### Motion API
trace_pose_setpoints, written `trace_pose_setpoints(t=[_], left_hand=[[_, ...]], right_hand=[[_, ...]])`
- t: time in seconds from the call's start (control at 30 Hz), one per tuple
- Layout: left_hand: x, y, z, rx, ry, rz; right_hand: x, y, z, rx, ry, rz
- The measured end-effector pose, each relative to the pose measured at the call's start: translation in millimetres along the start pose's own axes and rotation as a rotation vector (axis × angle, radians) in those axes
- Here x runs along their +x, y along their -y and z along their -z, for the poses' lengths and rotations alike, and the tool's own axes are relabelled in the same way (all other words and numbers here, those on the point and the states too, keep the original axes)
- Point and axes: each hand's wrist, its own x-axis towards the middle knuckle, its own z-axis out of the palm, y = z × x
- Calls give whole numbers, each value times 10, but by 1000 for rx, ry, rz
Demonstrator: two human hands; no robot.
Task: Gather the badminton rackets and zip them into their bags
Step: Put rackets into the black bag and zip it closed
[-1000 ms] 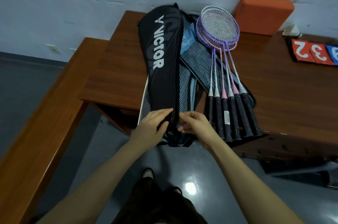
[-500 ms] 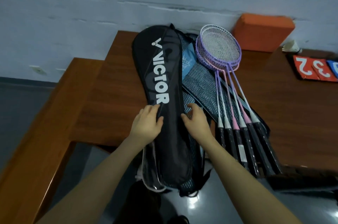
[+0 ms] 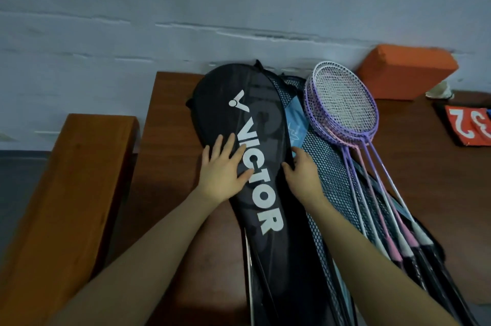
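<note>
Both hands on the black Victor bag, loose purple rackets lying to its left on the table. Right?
Not quite. The head view shows the purple rackets lying to the right of the black Victor bag, not left. Left hand and right hand are on it.

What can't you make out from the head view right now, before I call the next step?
- Black VICTOR bag: contents hidden by its cover.
- Its zipper: blocked by right hand; left hand lies flat on top.
- Purple and pink rackets: grip ends cut off by the bottom edge.
- Red number cards: cropped at the right edge.
</note>
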Motion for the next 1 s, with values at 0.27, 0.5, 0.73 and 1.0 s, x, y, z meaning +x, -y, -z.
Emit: trace_pose_setpoints(t=[0.27,0.5,0.73,1.0], left_hand=[[-265,169,-112,-33,-44,-19],[-336,193,-60,-40,-241,-69],[-36,188,134,-88,-104,-5],[357,-23,737,-416,-365,-6]], right_hand=[[-119,18,-129,67,-21,45],[-53,143,-209,190,-51,-10],[368,443,-43,328,-38,-112],[92,947,314,430,26,166]])
